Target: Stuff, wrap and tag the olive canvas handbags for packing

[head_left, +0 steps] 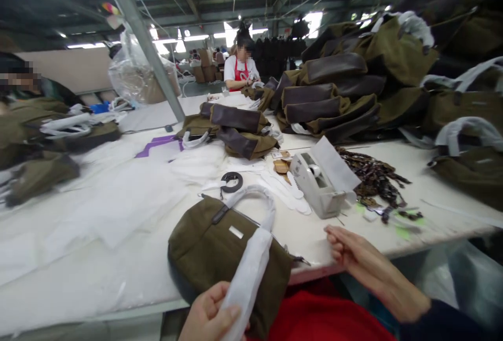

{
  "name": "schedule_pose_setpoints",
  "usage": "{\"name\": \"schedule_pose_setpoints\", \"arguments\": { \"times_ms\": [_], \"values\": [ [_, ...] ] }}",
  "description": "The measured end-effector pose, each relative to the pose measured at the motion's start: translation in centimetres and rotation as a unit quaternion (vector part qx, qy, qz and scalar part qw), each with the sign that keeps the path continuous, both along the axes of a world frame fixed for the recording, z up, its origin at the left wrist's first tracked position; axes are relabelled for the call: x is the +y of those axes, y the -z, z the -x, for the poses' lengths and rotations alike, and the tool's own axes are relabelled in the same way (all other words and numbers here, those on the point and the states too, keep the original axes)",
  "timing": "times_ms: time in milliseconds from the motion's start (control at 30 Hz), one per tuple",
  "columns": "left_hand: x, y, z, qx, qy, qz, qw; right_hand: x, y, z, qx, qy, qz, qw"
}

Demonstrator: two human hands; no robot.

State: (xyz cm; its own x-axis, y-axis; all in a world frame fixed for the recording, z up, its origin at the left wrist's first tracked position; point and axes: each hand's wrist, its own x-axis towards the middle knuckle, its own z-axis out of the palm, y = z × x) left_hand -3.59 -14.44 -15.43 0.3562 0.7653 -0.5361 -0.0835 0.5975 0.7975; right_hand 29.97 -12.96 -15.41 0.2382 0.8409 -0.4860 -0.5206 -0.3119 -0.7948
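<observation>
An olive-green handbag (208, 241) with a small metal plate lies tilted at the table's front edge. One of its handles (271, 202) arches up, wrapped in white paper. My left hand (216, 312) is closed around the lower end of a white-wrapped bag handle (249, 267) that runs down across the bag's front. My right hand (349, 252) hovers over the table edge to the right of the bag, fingers curled in a pinch; anything between the fingertips is too small to make out. Just beyond it stands a grey tape dispenser (322, 189) with a white sheet on it.
A coiled black strap (231, 182) and white paper strips (283, 189) lie behind the bag. Dark brown straps (369, 173) are heaped on the right. Piles of olive bags (322, 95) rise at the back right. A slanted metal post (145, 42) stands left; two other people sit beyond.
</observation>
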Motion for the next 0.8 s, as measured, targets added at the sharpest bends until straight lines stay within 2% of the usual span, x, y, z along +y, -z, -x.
{"name": "schedule_pose_setpoints", "arguments": {
  "times_ms": [67,133,233,367,467,633,800],
  "values": [
    [-0.2,-0.2,0.0,-0.007,-0.01,0.002,1.0,-1.4,-1.4,4.0,0.051,-0.118,-0.024,0.991],
    [-0.4,-0.3,-0.1,-0.014,-0.015,0.0,1.0,-2.4,-2.7,8.0,0.092,-0.232,-0.026,0.968],
    [-0.6,-0.5,-0.1,-0.016,-0.014,-0.005,1.0,-2.9,-3.3,12.6,0.073,-0.313,-0.02,0.947],
    [-0.7,-0.6,0.0,-0.024,-0.021,-0.013,0.999,-2.7,-1.9,14.4,0.008,-0.327,-0.002,0.945],
    [-0.7,-0.4,0.1,-0.03,-0.019,-0.018,0.999,-2.6,-0.9,14.3,-0.022,-0.332,0.002,0.943],
    [-0.7,0.1,0.1,-0.029,-0.017,-0.016,0.999,-2.8,-0.2,14.3,-0.044,-0.34,0.005,0.939],
    [-0.6,-0.1,0.0,-0.067,-0.025,-0.005,0.997,-3.0,0.7,14.5,-0.048,-0.352,0.005,0.935]
  ]
}}
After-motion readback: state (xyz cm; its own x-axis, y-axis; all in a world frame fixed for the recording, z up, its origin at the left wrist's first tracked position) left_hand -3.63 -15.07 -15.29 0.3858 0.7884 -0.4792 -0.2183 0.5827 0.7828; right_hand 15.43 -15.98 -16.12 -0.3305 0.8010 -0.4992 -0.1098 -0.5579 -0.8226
